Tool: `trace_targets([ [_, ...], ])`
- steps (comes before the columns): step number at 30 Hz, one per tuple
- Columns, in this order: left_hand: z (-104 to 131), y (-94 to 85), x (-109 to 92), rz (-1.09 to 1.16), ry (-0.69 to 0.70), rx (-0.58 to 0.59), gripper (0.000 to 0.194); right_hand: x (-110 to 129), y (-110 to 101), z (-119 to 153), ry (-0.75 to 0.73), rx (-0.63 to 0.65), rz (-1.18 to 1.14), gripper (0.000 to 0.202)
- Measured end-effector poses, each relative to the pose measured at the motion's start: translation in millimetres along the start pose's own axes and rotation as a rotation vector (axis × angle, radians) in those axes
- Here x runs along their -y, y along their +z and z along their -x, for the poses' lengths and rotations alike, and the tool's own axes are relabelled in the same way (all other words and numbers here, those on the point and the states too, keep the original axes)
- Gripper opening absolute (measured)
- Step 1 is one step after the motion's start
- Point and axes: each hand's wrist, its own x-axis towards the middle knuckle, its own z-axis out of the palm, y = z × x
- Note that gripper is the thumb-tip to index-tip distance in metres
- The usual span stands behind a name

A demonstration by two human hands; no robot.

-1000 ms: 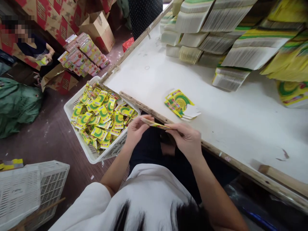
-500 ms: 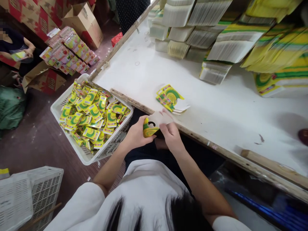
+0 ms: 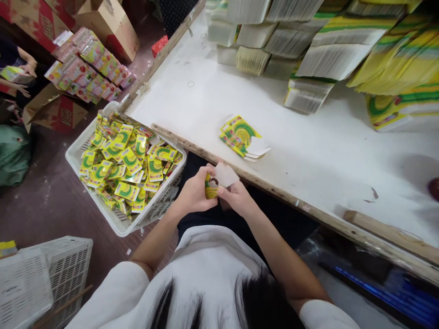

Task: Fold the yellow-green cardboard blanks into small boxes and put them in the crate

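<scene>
Squarely in front of the person stretches a white-topped table (image 3: 329, 155), its near edge trimmed with a worn wooden strip (image 3: 274, 188). Well back from that edge I see bundled carton blanks (image 3: 339, 50) heaped in layered stacks. Just beside the table's near left corner sits a white plastic basket (image 3: 94, 197), filled with small yellow-and-green packets (image 3: 126, 191) lying at all angles. On the tabletop, close to the near edge, rests a little pile of flattened cartons (image 3: 242, 135), white flaps toward the right. Just off that edge, over the lap, the person's two hands share one yellow-and-green carton (image 3: 210, 192). The left hand (image 3: 194, 194) has its fingers curled around the printed body; the right hand (image 3: 238, 198) pinches the other side, its fingertips partly hidden behind an upturned white flap (image 3: 226, 173). Between them shows a dark curved opening (image 3: 214, 182).
</scene>
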Motion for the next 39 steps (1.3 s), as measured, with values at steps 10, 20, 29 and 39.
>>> trace_targets([
  [10,7.0,-1.1,0.4,-0.190,-0.079,-0.144,0.055,5.8,-13.1,4.4,-0.337,-0.235,0.696,0.038],
  [20,6.2,-26.5,-9.4,-0.261,0.063,-0.141,0.054,24.5,-36.2,3.1,-0.244,0.068,0.720,0.030],
  [29,20.6,-59.6,19.5,-0.381,-0.220,-0.378,0.058,30.7,-23.1,-19.4,-0.278,-0.184,0.719,0.057],
  [39,42.4,-92.4,64.4,-0.472,-0.345,-0.567,0.055,22.4,-78.2,-86.0,0.150,-0.558,1.508,0.023],
])
